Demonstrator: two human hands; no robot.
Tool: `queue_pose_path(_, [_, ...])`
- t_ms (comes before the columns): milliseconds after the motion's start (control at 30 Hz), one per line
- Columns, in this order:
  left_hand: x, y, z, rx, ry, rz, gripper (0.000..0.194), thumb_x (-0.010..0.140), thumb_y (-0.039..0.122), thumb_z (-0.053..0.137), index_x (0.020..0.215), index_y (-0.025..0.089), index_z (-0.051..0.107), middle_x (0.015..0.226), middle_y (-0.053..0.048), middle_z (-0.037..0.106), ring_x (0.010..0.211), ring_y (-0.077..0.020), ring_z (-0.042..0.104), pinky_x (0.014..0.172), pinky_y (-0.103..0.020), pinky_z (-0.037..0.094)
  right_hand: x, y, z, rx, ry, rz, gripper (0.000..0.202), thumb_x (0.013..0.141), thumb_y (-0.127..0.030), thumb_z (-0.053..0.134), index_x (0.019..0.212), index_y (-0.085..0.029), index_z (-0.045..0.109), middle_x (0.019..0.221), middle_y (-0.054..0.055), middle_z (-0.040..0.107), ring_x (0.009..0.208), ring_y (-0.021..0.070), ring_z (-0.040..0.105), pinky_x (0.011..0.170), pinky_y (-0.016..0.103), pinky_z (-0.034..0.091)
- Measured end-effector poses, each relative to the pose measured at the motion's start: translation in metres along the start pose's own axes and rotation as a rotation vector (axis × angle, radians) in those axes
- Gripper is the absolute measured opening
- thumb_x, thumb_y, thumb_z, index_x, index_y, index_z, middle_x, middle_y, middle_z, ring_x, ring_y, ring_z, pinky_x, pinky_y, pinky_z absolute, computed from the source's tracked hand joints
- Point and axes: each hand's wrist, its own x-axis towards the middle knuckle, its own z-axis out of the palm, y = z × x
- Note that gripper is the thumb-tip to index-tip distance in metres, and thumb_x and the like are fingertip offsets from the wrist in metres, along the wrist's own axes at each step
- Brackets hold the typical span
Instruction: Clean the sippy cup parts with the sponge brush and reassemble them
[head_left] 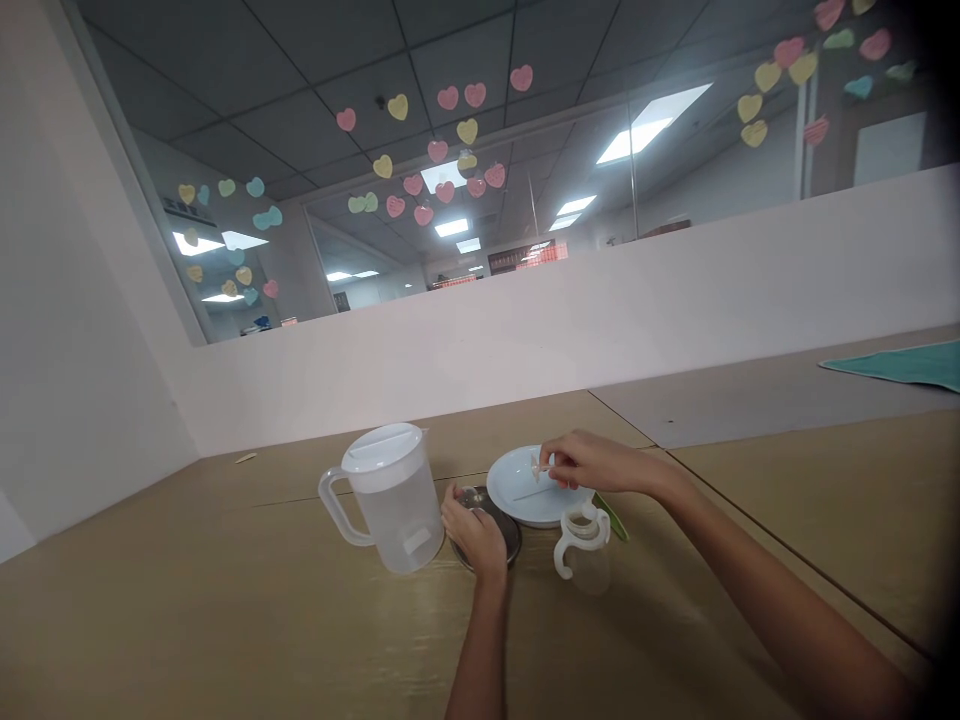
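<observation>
My right hand [574,462] is over a pale blue-white plate [510,490], its fingers pinching a small translucent piece [535,468]. A thin stick-like item [531,492] lies on the plate. My left hand [476,535] rests at a dark round metal dish [513,535], fingers curved over its left part; whether they hold anything is hidden. Just left of that hand stands a clear plastic pitcher [401,515] with a white lid and handle. In front of the plate is a clear bottle [589,570] with a white handled collar. A green item [613,518] shows behind the bottle.
A teal cloth [907,365] lies at the table's far right. A small flat piece [246,458] is on the table [225,600] at the back left. Behind the table rises a white wall [450,350] with a window above, bearing heart-shaped notes.
</observation>
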Motion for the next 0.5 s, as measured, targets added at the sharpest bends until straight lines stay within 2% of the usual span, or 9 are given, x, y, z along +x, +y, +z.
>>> queue_pose_path(167, [-0.0025,0.0071,0.0001,-0.130,0.023,0.087,0.037,0.080,0.011,0.032,0.115,0.014,0.042,0.104,-0.012,0.051,0.095,-0.0201,0.049,0.088,-0.036,0.038,0.0004,-0.0001,-0.0005,-0.015,-0.043,0.046,0.011,0.073,-0.020,0.046,0.072,-0.017,0.056,0.062,0.002,0.064,0.053,0.0115,0.051,0.049,0.021,0.032])
queue_pose_path(400, [-0.0073,0.0106,0.0017,-0.199,-0.048,0.110,0.033,0.089,0.026,0.029,0.118,0.014,0.042,0.099,-0.011,0.054,0.092,-0.0188,0.053,0.084,-0.032,0.042,0.0034,0.0050,0.0040,0.011,0.002,0.011,0.009,0.074,-0.021,0.047,0.079,-0.018,0.054,0.066,0.000,0.064,0.057,0.0113,0.052,0.051,0.021,0.032])
queue_pose_path(500, [-0.0085,0.0106,0.0017,-0.227,-0.065,0.086,0.034,0.090,0.029,0.030,0.119,0.015,0.041,0.099,-0.010,0.055,0.091,-0.0181,0.055,0.083,-0.031,0.043,0.0064,0.0087,0.0073,-0.084,-0.006,0.019,0.005,0.073,-0.021,0.048,0.076,-0.018,0.051,0.067,0.001,0.063,0.058,0.0117,0.052,0.051,0.021,0.030])
